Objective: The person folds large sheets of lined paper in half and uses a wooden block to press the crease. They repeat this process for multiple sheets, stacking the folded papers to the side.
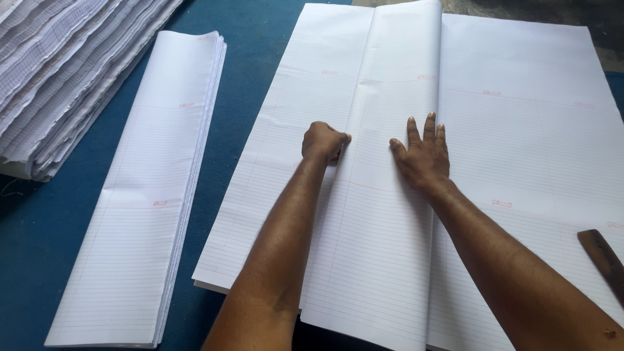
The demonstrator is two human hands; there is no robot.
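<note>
Hands [325, 143] [422, 156] flat on folded ruled sheet [390, 247] (left fisted)

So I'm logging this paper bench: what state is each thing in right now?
Left hand: fisted, pressing on the folded ruled sheet.
Right hand: flat, fingers spread, on that sheet.
Folded ruled sheet: doubled over, lying on the large ruled sheets.
Folded stack: flat on the blue table.
Unfolded pile: heaped, edges ragged.
Wooden stick: lying loose.
</note>
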